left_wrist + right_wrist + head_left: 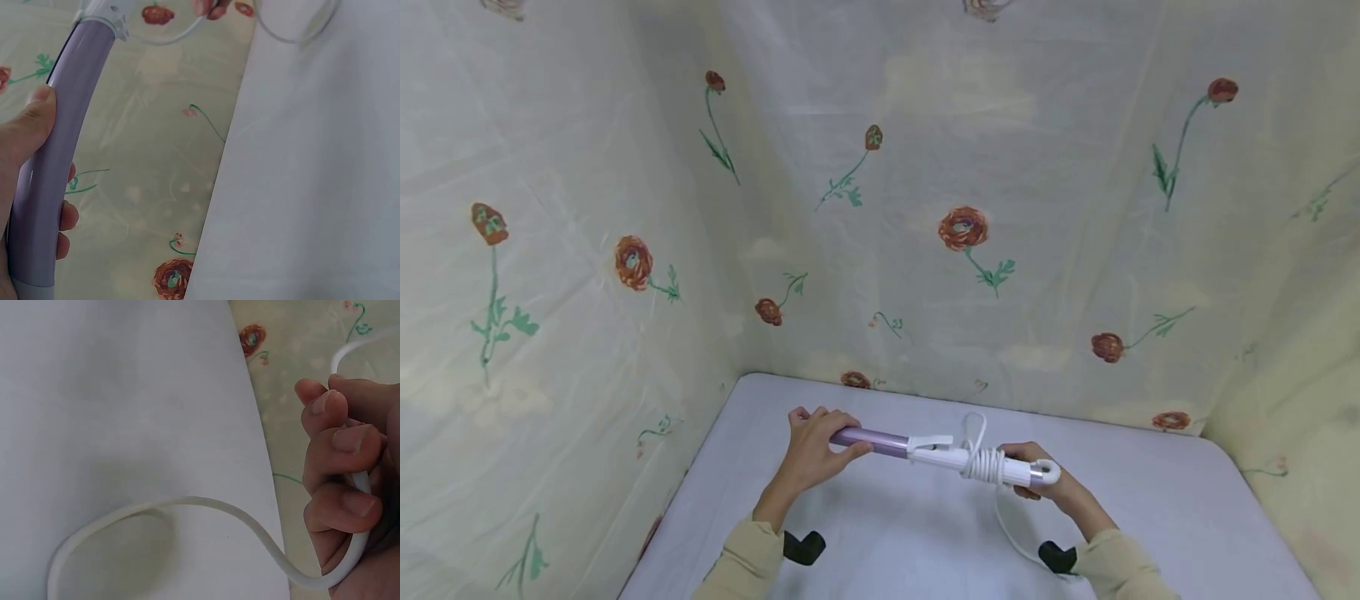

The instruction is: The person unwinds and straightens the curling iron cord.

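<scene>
A curling iron with a purple barrel (887, 443) and a white handle (951, 458) is held above the table, lying nearly level across the head view. My left hand (815, 448) grips the barrel near its far end, thumb along one side and fingertips round the other, as the left wrist view shows. White cord (983, 465) is wound in several turns round the handle, with a loop standing up over it. Behind the handle's cord end is my right hand (1066, 487); its fingers (350, 440) curl round the loose white cord, which hangs down toward the table.
The white table (910, 542) has rounded far corners. Pale flowered sheeting (1045, 275) stands behind it and along both sides. Dark straps (803, 547) show by both wrists, at the ends of beige sleeves (748, 554).
</scene>
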`<act>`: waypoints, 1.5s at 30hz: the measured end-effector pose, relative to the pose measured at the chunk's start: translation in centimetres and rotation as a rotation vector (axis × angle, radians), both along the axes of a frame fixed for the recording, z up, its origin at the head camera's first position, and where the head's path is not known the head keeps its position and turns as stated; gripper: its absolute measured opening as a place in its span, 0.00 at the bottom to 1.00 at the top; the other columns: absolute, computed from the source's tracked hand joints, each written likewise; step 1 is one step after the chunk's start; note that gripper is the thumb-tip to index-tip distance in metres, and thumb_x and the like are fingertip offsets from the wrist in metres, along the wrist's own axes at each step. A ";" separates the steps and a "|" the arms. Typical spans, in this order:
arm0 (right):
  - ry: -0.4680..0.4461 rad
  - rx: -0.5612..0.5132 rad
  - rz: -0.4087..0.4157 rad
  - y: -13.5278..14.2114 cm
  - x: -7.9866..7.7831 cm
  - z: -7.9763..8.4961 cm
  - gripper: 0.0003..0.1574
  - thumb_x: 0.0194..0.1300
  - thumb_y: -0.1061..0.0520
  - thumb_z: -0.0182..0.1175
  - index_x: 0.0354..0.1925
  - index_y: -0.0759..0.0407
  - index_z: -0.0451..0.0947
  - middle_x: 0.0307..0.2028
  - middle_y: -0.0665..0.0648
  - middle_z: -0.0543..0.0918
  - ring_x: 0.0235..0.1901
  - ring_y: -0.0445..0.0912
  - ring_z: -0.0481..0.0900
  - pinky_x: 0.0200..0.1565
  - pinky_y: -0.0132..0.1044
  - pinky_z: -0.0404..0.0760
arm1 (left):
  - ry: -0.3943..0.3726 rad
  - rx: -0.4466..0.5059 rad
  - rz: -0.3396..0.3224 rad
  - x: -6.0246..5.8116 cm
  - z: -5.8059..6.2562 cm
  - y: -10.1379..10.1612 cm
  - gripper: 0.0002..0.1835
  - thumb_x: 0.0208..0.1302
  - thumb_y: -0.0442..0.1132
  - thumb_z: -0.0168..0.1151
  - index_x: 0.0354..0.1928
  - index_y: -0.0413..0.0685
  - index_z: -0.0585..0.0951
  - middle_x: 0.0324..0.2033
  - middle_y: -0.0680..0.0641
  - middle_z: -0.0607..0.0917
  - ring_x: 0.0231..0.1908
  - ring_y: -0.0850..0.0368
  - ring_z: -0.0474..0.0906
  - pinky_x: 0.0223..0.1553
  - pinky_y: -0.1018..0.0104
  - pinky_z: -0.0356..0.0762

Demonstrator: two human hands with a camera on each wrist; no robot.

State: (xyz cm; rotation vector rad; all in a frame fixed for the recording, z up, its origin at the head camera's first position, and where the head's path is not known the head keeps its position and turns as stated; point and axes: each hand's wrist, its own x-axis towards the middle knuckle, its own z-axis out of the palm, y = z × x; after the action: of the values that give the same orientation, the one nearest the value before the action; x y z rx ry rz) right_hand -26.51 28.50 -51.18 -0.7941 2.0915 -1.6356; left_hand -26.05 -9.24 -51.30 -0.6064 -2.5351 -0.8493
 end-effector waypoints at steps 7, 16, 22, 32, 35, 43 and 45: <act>-0.051 0.353 -0.291 0.7 -0.3 1.5 0.21 0.71 0.50 0.50 0.45 0.67 0.79 0.28 0.52 0.81 0.22 0.39 0.75 0.23 0.32 0.73 | -0.018 -0.013 -0.008 0.2 -0.1 -0.1 0.21 0.51 0.61 0.67 0.40 0.57 0.82 0.35 0.56 0.86 0.35 0.61 0.71 0.51 0.47 0.48; -0.041 0.443 -0.394 2.0 -0.6 3.6 0.25 0.69 0.41 0.51 0.43 0.63 0.77 0.23 0.51 0.74 0.15 0.39 0.63 0.16 0.30 0.64 | -0.021 -0.032 0.003 0.0 -0.1 -0.3 0.21 0.51 0.62 0.67 0.41 0.57 0.82 0.35 0.55 0.86 0.35 0.60 0.71 0.51 0.47 0.48; -0.010 0.413 -0.385 2.7 -0.5 4.6 0.25 0.69 0.41 0.51 0.43 0.62 0.76 0.21 0.50 0.72 0.13 0.37 0.62 0.15 0.29 0.62 | -0.009 -0.037 0.016 -0.1 -0.2 -0.1 0.21 0.51 0.62 0.66 0.40 0.58 0.82 0.34 0.56 0.86 0.34 0.61 0.71 0.50 0.47 0.49; 0.048 0.339 -0.405 2.3 0.6 6.2 0.24 0.69 0.41 0.51 0.44 0.59 0.76 0.20 0.50 0.71 0.13 0.37 0.63 0.14 0.31 0.63 | -0.013 -0.029 0.038 -0.3 -0.3 0.1 0.20 0.51 0.61 0.67 0.39 0.57 0.82 0.33 0.55 0.86 0.34 0.61 0.70 0.52 0.45 0.49; 0.072 0.301 -0.397 2.5 1.1 6.5 0.22 0.69 0.43 0.51 0.44 0.60 0.77 0.20 0.51 0.71 0.13 0.37 0.62 0.13 0.32 0.63 | -0.003 -0.028 0.049 -0.4 -0.3 0.2 0.20 0.51 0.61 0.67 0.39 0.57 0.82 0.32 0.55 0.86 0.33 0.61 0.70 0.51 0.45 0.49; 0.101 0.235 -0.268 3.0 3.1 7.6 0.20 0.72 0.51 0.49 0.46 0.65 0.76 0.20 0.47 0.73 0.12 0.38 0.62 0.12 0.32 0.64 | 0.022 -0.033 0.107 -0.5 -0.3 0.4 0.20 0.51 0.62 0.67 0.38 0.56 0.83 0.30 0.55 0.86 0.32 0.59 0.70 0.50 0.45 0.48; 0.078 0.223 -0.198 3.1 3.6 7.8 0.18 0.73 0.52 0.48 0.46 0.66 0.76 0.20 0.47 0.73 0.12 0.39 0.62 0.12 0.31 0.63 | 0.016 -0.034 0.118 -0.6 -0.3 0.4 0.21 0.51 0.62 0.67 0.38 0.56 0.83 0.30 0.54 0.86 0.32 0.59 0.69 0.50 0.46 0.48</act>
State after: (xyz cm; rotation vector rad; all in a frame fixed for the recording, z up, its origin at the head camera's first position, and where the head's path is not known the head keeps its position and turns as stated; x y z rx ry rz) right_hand -22.90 31.62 -43.34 -0.6032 2.4226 -1.4501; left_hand -26.61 -8.79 -51.62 -0.4663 -2.5470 -0.7584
